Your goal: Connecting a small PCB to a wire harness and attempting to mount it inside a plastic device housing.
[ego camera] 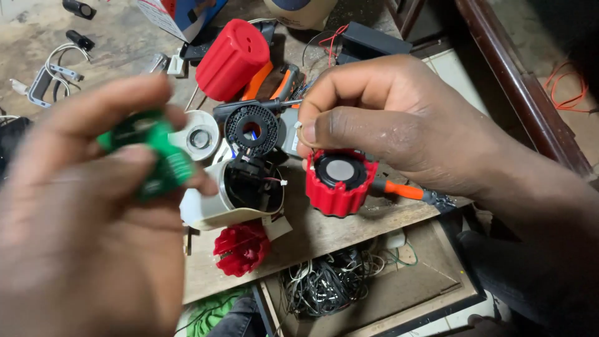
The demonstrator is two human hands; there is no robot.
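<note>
The left hand point(93, 206) gripped a green circuit board point(156, 153). The right hand point(387, 122) pinched a thin wire point(300, 132) above the red speaker module point(340, 181). The white housing point(234, 193) lay opened on the counter point(324, 234).

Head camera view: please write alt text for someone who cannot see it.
A person's left hand, blurred and close to the camera, holds a small green circuit board, while the right hand pinches a thin wire above a red ribbed speaker part. Below them a cluttered wooden workbench carries a white housing, a red cylinder and tangled cables.
</note>
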